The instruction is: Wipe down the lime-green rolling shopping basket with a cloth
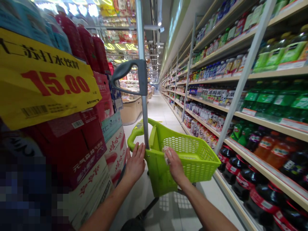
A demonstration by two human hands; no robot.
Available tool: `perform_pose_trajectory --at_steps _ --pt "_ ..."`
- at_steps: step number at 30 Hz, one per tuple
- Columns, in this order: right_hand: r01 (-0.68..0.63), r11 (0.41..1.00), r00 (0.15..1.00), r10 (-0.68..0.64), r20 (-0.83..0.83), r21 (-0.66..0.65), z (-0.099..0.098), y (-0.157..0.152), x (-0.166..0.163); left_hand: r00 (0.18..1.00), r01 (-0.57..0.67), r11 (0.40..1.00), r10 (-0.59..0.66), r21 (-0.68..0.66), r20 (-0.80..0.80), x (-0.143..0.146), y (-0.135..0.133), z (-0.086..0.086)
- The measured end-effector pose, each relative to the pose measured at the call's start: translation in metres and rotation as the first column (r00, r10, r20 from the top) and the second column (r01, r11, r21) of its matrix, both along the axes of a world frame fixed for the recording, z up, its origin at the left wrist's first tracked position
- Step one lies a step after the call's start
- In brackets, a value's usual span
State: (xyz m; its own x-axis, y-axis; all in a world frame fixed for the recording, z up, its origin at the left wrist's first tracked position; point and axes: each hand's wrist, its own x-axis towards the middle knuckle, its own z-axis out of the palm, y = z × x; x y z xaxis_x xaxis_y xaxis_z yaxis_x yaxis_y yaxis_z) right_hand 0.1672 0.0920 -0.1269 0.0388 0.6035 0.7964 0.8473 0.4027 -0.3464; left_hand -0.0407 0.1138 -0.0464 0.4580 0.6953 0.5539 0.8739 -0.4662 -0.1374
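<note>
Green wheeled shopping basket [202, 160] stands in the aisle. Person's left hand [135, 163] rests on the basket's near rim beside its metal pole [145, 125], fingers extended, not gripping. Right hand [175, 165], at the basket's near side wall, has fingers clamped on a crumpled white wipe [166, 155], maybe tissue or cloth, mostly hidden. Left of basket: drink cartons [114, 144], yellow price sign [57, 106]. Right of basket: shelves [269, 123] of bottled drinks.

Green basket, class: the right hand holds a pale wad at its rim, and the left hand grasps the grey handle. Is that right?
Not quite: the head view shows the left hand on the green basket itself, below the grey handle. The rest stands.
</note>
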Motion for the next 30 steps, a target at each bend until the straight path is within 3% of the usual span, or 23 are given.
perform_pose_trajectory --at_steps 3,9,11,14,16,18,20,23,25,27,30 --pt "0.084 0.996 0.994 -0.086 -0.067 -0.036 -0.003 -0.005 0.012 0.999 -0.009 1.000 0.009 0.004 0.039 0.007 0.001 -0.003" --pt "-0.140 0.987 0.990 0.136 0.047 0.079 0.037 0.006 -0.053 0.999 0.026 1.000 -0.026 0.008 0.020 0.018 0.002 -0.004" --pt "-0.120 0.990 0.992 0.117 0.047 0.078 0.031 0.006 -0.043 0.999 0.042 0.999 -0.042 0.011 -0.003 0.019 0.001 -0.004" --pt "0.020 0.999 0.999 -0.020 -0.027 0.034 0.008 0.001 0.000 0.998 0.051 0.999 -0.051 0.010 -0.022 0.024 -0.002 -0.006" --pt "0.083 0.996 0.995 -0.081 -0.061 0.034 0.010 -0.001 0.023 0.999 0.048 0.999 -0.047 0.019 -0.016 0.028 -0.003 -0.008" --pt "0.068 0.993 0.997 -0.063 -0.049 0.099 0.043 0.001 0.027 0.998 0.064 0.997 -0.064 0.032 -0.018 0.032 -0.001 -0.007" --pt "-0.008 0.971 1.000 0.007 0.005 0.240 0.105 0.008 0.014 0.995 0.095 0.994 -0.094 0.046 -0.025 0.033 0.002 -0.002" --pt "-0.140 0.891 0.985 0.079 0.156 0.431 0.211 0.025 -0.013 0.997 0.070 0.995 -0.072 0.068 0.030 0.027 0.008 0.010" --pt "-0.190 0.868 0.963 0.074 0.257 0.460 0.255 0.037 -0.021 0.996 0.044 0.997 -0.047 0.057 0.071 0.023 0.011 0.018" --pt "-0.220 0.881 0.927 0.056 0.370 0.418 0.259 0.043 -0.018 0.996 0.052 0.998 -0.053 0.019 0.071 0.020 0.012 0.023" --pt "-0.281 0.929 0.799 0.086 0.596 0.242 0.210 0.037 -0.007 0.995 0.075 0.997 -0.072 -0.033 0.068 0.022 0.009 0.026"
